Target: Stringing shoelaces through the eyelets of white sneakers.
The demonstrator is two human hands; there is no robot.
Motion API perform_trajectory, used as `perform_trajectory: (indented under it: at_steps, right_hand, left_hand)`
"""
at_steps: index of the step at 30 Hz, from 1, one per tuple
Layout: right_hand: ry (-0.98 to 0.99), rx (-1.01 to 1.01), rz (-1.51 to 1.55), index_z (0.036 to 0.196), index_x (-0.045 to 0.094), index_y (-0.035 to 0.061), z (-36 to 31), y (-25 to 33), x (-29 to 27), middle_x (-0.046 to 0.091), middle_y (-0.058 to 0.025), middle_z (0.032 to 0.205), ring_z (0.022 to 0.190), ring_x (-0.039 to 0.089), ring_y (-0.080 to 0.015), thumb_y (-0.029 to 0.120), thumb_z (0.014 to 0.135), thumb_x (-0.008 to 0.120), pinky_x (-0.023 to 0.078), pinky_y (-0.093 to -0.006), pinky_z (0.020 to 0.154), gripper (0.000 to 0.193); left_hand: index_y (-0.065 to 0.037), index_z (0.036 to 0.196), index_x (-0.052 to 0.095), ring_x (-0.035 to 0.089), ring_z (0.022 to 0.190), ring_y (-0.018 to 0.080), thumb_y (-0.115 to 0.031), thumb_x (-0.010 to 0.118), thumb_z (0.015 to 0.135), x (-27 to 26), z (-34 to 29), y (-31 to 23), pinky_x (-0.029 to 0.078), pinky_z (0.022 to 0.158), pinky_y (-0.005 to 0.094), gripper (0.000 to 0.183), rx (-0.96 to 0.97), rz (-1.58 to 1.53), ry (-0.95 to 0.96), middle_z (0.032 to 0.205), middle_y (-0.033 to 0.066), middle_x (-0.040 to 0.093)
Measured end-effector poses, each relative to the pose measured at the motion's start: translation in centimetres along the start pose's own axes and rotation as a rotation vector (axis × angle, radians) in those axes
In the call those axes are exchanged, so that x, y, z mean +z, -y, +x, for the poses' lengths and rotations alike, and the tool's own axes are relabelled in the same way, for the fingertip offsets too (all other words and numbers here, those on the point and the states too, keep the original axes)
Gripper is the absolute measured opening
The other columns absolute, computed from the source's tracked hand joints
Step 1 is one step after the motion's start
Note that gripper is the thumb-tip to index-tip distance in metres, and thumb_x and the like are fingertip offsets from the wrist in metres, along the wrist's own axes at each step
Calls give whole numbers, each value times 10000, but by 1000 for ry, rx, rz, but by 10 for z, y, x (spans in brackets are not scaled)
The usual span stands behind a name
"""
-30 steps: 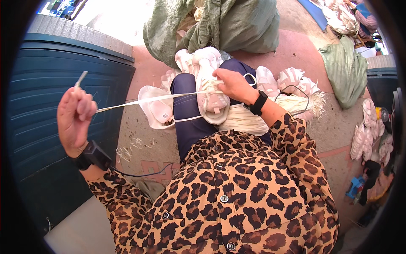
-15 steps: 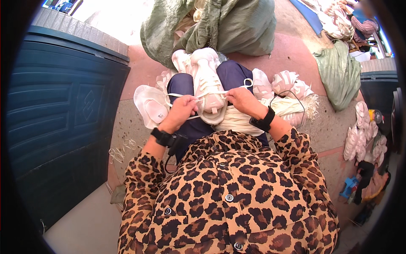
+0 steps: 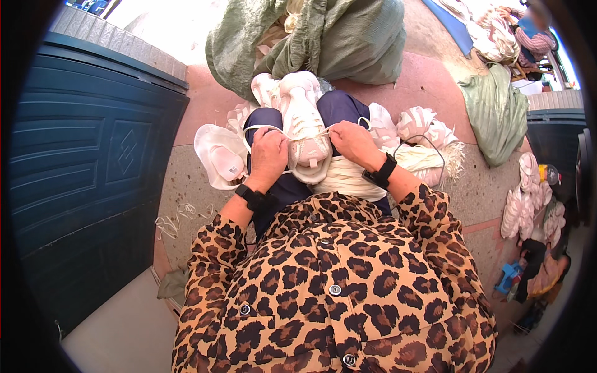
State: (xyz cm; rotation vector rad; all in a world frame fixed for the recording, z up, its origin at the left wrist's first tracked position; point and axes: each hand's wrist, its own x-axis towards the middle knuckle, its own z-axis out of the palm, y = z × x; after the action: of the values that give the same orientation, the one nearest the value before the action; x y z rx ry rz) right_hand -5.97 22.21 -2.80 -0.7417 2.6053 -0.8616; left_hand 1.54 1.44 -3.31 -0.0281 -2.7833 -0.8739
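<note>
A white-and-pink shoe upper rests between my knees, its heel end toward me. A cream shoelace runs across it from one hand to the other. My left hand is closed on the lace at the left side of the shoe, with its fingertips partly hidden. On the right, my right hand pinches the other part of the lace beside the shoe's opening. A loose end curls past each hand. Next to my left hand lies another pale shoe upper. A bundle of cream laces lies across my right thigh.
A large green sack stands just beyond my knees. More shoe uppers are piled at my right. A dark blue door borders the left side. Loose laces lie on the floor. Another person sits far right.
My left hand has turned over, back of the hand up, and moved slightly up. My right hand has shifted a little left. The lace loop at its right has opened out.
</note>
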Motion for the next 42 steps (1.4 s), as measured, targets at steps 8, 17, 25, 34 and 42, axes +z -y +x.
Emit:
perform_trajectory:
  at_steps: [8,17,25,34,42]
  right_hand:
    - [30,46,-35,770,582,-2,0,5,-3,573,-192,816,776,563,-354,171,779,433,447,-428,696,228]
    - [65,-33,-143,766,548,-25,2,-1,0,545,-198,822,775,559,-361,143,763,453,455,-412,691,194]
    - [73,-142,-83,834,513,-3,8,-2,5,514,-159,858,774,558,-345,129,784,472,458,-415,683,147]
    - [-85,-125,-350,793,621,63,-3,18,-3,551,-74,827,842,504,-236,248,788,543,378,-382,724,200]
    - [-27,-71,-551,786,613,41,-5,17,9,561,-92,835,880,487,-234,217,759,555,358,-385,748,187]
  left_hand:
    - [-60,738,607,488,818,281,-135,569,736,-5,-2,-9,397,715,391,84,2,131,32,764,83,587]
    - [-63,698,575,483,789,272,-131,560,725,-4,-2,-13,386,674,394,75,58,178,-5,711,78,560]
    - [-61,670,577,486,763,250,-105,537,683,-2,5,-16,361,682,374,61,166,283,32,706,69,569]
    - [-82,675,589,489,758,209,-180,592,711,-2,0,-27,351,670,353,104,34,319,12,680,30,571]
    - [-52,909,568,483,809,218,-186,619,710,-2,-14,-37,357,665,362,245,6,352,3,771,40,560]
